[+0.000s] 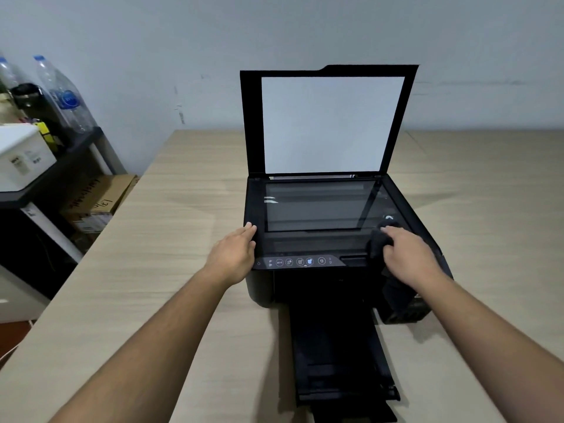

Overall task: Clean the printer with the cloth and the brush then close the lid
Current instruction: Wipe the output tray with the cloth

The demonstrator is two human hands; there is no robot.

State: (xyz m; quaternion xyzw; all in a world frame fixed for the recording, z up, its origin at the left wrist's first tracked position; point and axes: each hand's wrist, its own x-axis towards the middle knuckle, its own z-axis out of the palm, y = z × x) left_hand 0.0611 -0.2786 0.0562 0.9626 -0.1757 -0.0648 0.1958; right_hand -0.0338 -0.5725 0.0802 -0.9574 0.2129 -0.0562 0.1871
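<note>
Black printer standing on the light wood table, front toward the camera. Lid raised upright at the back edge, white inner pad facing forward. Scanner glass uncovered below it, with pale reflections near its left side. Lit control panel along the front lip. Output tray pulled out toward the near table edge.

Left grip lying palm down on the printer's front-left corner, fingers straight and relaxed, fingertips touching the black frame just left of the glass, holding nothing.

Right grip bunched around a dark cloth, fingers curled over it and thumb tucked against its side, pressing it onto the black frame at the front-right corner of the glass. Dark, fabric-like folds below the wrist, trailing down the printer's right side; boundary with the black housing hard to tell.

Both forearms bare, reaching in from the bottom corners of the view.

At far left, beside the table: a dark shelf carrying two clear plastic bottles with blue caps and a white box. A cardboard box lower down, between shelf and table. Plain grey wall behind everything.
</note>
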